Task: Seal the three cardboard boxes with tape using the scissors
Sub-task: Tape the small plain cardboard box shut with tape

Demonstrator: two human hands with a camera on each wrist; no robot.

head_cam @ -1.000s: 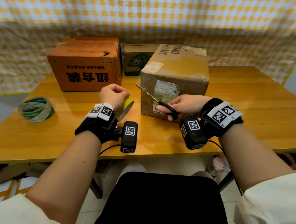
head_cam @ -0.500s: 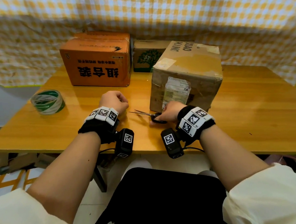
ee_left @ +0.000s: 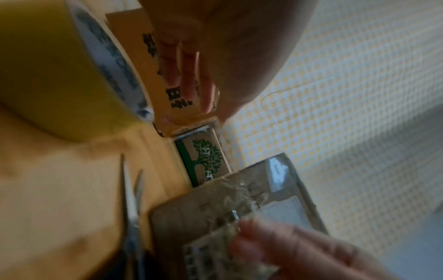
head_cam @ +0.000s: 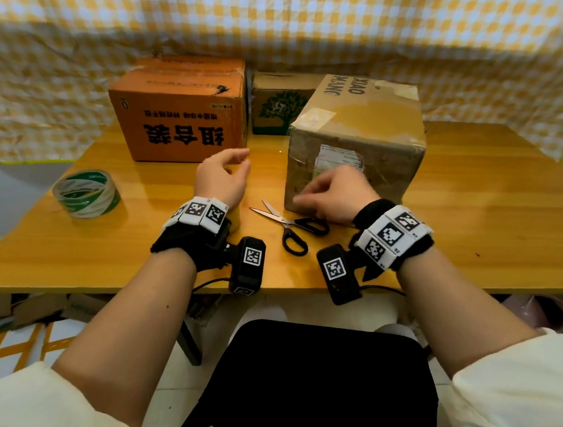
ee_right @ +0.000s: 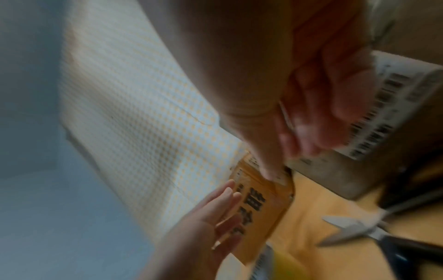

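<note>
Both hands empty, fingers loosely spread; left hand (head_cam: 223, 179) raised above table (head_cam: 478, 201); right hand (head_cam: 335, 194) just in front of brown box (head_cam: 361, 130); scissors (head_cam: 288, 224) flat on table, blades parted, between hands; yellow tape roll (ee_left: 59, 75) beneath left wrist; orange box (head_cam: 180, 109) behind.
</note>
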